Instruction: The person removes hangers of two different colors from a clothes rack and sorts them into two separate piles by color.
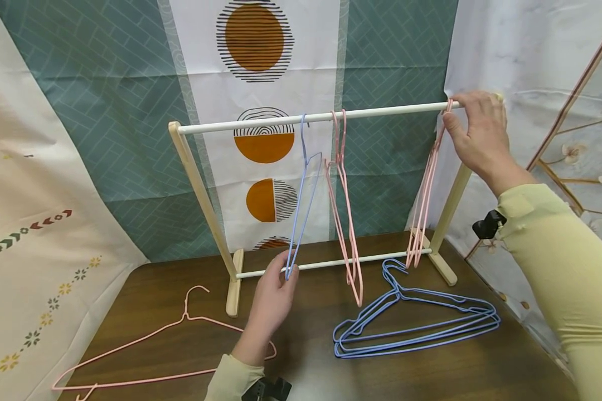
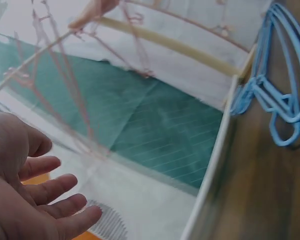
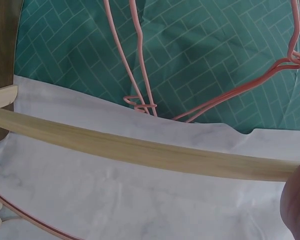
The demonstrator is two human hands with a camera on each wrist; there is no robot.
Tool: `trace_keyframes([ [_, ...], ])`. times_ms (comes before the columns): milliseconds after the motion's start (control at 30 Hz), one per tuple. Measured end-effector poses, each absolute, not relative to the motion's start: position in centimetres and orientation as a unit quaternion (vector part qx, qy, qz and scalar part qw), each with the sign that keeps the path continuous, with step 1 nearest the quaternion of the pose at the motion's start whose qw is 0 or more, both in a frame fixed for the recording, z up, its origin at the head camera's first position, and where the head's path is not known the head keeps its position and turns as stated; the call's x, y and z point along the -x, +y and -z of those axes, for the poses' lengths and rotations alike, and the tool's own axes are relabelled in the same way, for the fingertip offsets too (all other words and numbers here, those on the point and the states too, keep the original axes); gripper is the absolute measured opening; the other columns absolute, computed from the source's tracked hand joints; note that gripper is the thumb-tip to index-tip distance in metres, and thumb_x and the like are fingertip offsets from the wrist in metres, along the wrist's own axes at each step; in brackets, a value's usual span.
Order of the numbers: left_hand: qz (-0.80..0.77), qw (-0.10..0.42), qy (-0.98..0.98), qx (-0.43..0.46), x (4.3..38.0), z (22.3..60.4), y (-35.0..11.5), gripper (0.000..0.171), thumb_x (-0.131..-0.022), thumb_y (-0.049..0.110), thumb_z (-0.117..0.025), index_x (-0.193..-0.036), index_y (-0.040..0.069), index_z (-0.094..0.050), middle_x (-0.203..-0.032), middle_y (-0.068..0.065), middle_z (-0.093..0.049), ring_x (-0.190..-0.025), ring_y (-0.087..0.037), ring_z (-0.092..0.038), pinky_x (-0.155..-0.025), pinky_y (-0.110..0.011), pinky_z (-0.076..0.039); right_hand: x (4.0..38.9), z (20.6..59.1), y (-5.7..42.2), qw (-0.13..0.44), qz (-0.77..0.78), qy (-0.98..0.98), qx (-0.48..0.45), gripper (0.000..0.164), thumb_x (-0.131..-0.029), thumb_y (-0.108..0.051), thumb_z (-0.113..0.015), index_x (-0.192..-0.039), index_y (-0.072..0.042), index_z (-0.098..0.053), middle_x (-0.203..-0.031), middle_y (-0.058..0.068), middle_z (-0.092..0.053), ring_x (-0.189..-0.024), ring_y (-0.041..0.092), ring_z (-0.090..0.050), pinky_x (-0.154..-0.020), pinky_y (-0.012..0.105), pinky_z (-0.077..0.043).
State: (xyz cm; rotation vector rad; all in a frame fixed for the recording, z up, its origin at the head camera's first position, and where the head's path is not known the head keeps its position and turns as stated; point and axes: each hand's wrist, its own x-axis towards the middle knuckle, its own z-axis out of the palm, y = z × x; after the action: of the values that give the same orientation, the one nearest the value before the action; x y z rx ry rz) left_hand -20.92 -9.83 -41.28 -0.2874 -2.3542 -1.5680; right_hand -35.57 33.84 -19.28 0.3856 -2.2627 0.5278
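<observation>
A blue hanger (image 1: 305, 161) hangs from the white rail of a small clothes rack (image 1: 266, 122). At its lower end is my left hand (image 1: 273, 298), with the hanger's corner between thumb and fingers in the head view. The left wrist view shows that hand's fingers (image 2: 57, 189) spread and loosely bent, not closed round anything. My right hand (image 1: 481, 133) grips the rack's upper right corner, its thumb in front of the rail. Beside that thumb hang pink hangers (image 1: 426, 195); whether it touches their hooks, I cannot tell. Two more pink hangers (image 1: 348, 223) hang mid-rail.
Several blue hangers (image 1: 371, 352) lie stacked on the brown table (image 1: 301, 370) at the right front. A pink hanger (image 1: 130, 383) lies at the left, with part of another below it. Patterned cloth (image 1: 396, 167) hangs behind the rack and at both sides.
</observation>
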Motion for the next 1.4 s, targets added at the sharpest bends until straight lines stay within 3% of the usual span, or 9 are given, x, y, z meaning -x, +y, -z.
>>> trace_keyframes([
  [233, 0.589, 0.173, -0.783, 0.096, 20.4, 39.2, -11.8, 0.040, -0.119, 0.032, -0.053, -0.152, 0.012, -0.063, -0.150, -0.008, -0.066, -0.138, -0.031, -0.061, -0.116, -0.057, -0.047, 35.6, 19.3, 33.9, 0.380, -0.206, -0.890, -0.148, 0.058, -0.118, -0.050, -0.043, -0.159, -0.008, -0.047, -0.163, 0.022, -0.041, -0.160, 0.039, -0.023, -0.133, 0.052, -0.005],
  [333, 0.618, 0.174, -0.758, 0.110, 19.9, 38.2, -12.0, 0.044, -0.120, 0.031, -0.050, -0.155, 0.006, -0.059, -0.157, -0.010, -0.061, -0.146, -0.032, -0.056, -0.122, -0.054, -0.043, 35.6, 19.3, 33.9, 0.380, -0.206, -0.889, -0.148, 0.058, -0.118, -0.050, -0.043, -0.159, -0.009, -0.047, -0.162, 0.022, -0.041, -0.160, 0.039, -0.023, -0.133, 0.052, -0.005],
  [433, 0.641, 0.172, -0.738, 0.119, 19.4, 37.3, -12.0, 0.046, -0.120, 0.029, -0.049, -0.158, 0.002, -0.056, -0.158, -0.012, -0.060, -0.143, -0.034, -0.058, -0.121, -0.052, -0.044, 35.6, 19.3, 33.9, 0.382, -0.206, -0.888, -0.149, 0.058, -0.118, -0.050, -0.043, -0.159, -0.008, -0.047, -0.162, 0.022, -0.042, -0.160, 0.039, -0.023, -0.133, 0.052, -0.005],
  [567, 0.651, 0.166, -0.729, 0.132, 18.8, 35.9, -11.5, 0.048, -0.120, 0.030, -0.051, -0.161, 0.005, -0.052, -0.161, -0.011, -0.057, -0.143, -0.033, -0.058, -0.123, -0.051, -0.042, 35.5, 19.3, 33.8, 0.384, -0.206, -0.887, -0.152, 0.058, -0.118, -0.050, -0.044, -0.158, -0.007, -0.048, -0.161, 0.023, -0.042, -0.160, 0.039, -0.023, -0.133, 0.051, -0.005],
  [733, 0.653, 0.150, -0.726, 0.153, 18.3, 34.2, -10.5, 0.055, -0.118, 0.033, -0.057, -0.166, 0.008, -0.046, -0.169, -0.009, -0.048, -0.157, -0.027, -0.044, -0.128, -0.049, -0.034, 35.4, 19.3, 33.9, 0.378, -0.204, -0.891, -0.146, 0.059, -0.118, -0.051, -0.042, -0.159, -0.008, -0.046, -0.163, 0.022, -0.040, -0.161, 0.038, -0.020, -0.133, 0.052, -0.004],
  [833, 0.653, 0.139, -0.728, 0.156, 18.2, 33.7, -9.9, 0.058, -0.116, 0.031, -0.061, -0.168, 0.010, -0.043, -0.170, -0.009, -0.046, -0.153, -0.029, -0.049, -0.125, -0.051, -0.039, 35.4, 19.3, 33.8, 0.372, -0.204, -0.894, -0.143, 0.059, -0.119, -0.051, -0.041, -0.160, -0.009, -0.045, -0.165, 0.021, -0.039, -0.163, 0.037, -0.018, -0.134, 0.052, -0.002],
  [1033, 0.645, 0.142, -0.735, 0.150, 18.8, 33.5, -8.7, 0.060, -0.114, 0.027, -0.065, -0.168, 0.013, -0.043, -0.169, -0.013, -0.047, -0.129, -0.032, -0.068, -0.113, -0.055, -0.051, 35.6, 19.4, 33.8, 0.373, -0.206, -0.892, -0.148, 0.058, -0.119, -0.050, -0.042, -0.159, -0.008, -0.046, -0.164, 0.021, -0.040, -0.162, 0.038, -0.020, -0.133, 0.052, -0.003],
  [1200, 0.637, 0.149, -0.744, 0.139, 19.5, 33.6, -8.0, 0.059, -0.114, 0.028, -0.065, -0.168, 0.017, -0.044, -0.167, -0.010, -0.050, -0.126, -0.033, -0.069, -0.108, -0.055, -0.054, 35.5, 19.4, 33.9, 0.376, -0.205, -0.892, -0.148, 0.058, -0.119, -0.050, -0.042, -0.159, -0.008, -0.046, -0.163, 0.022, -0.040, -0.162, 0.037, -0.019, -0.134, 0.051, -0.003],
  [1400, 0.642, 0.156, -0.738, 0.140, 20.2, 34.2, -7.3, 0.056, -0.114, 0.023, -0.063, -0.167, 0.013, -0.047, -0.163, -0.010, -0.055, -0.139, -0.032, -0.061, -0.117, -0.055, -0.048, 35.5, 19.4, 33.9, 0.379, -0.204, -0.890, -0.149, 0.057, -0.119, -0.049, -0.042, -0.159, -0.009, -0.046, -0.163, 0.022, -0.041, -0.162, 0.036, -0.019, -0.133, 0.050, -0.004],
])
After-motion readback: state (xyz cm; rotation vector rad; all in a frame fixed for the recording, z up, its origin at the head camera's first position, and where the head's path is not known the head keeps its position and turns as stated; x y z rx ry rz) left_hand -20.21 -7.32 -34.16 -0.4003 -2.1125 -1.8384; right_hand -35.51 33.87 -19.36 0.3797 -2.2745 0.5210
